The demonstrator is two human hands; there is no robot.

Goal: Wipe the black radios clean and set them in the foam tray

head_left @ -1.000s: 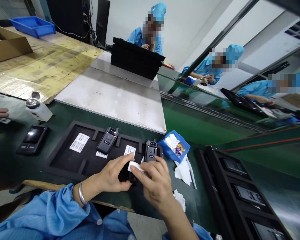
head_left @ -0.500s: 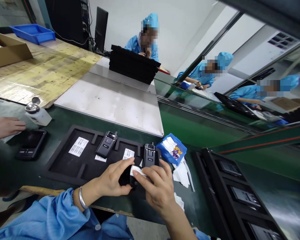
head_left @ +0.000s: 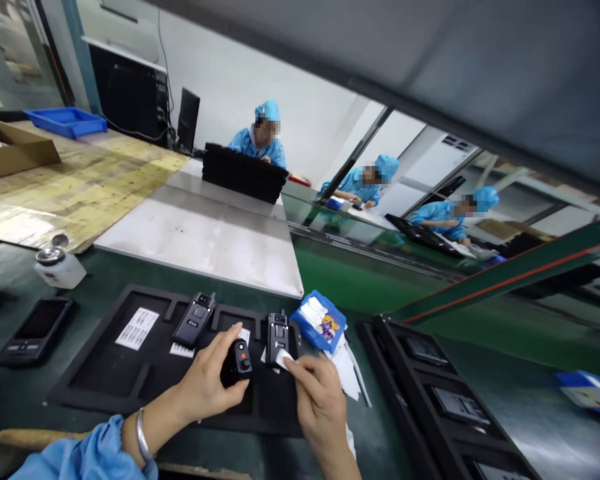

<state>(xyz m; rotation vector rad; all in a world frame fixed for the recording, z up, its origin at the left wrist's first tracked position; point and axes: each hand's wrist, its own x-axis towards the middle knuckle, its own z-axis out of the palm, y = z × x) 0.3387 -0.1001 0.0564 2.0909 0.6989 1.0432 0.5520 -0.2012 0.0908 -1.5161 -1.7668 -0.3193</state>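
Observation:
My left hand [head_left: 205, 375] is wrapped round a black handset [head_left: 243, 360], whose end with an orange button points toward me. Between the thumb and fingers of my right hand [head_left: 323, 393] is a folded white wipe [head_left: 283, 360], a short way right of that handset. The wipe overlaps the lower edge of a second handset [head_left: 278, 330], which lies back up in a black foam tray [head_left: 93, 383]. Another handset [head_left: 195, 321] rests in the tray farther left. White label sheets [head_left: 137, 328] lie in its compartments, some partly covered.
A dark phone-like device [head_left: 35, 331] and a white pump bottle [head_left: 60, 268] stand left. Beyond the tray are a white board [head_left: 205, 240] and a blue bin [head_left: 320, 317] holding wipes. More foam trays [head_left: 425, 407] with devices lie right. Several people in blue [head_left: 260, 137] sit beyond.
My right hand has pulled the wipe off the held handset, to the right. The handset's orange-button end now shows. Another person's hand at the left has mostly left the view, which has shifted.

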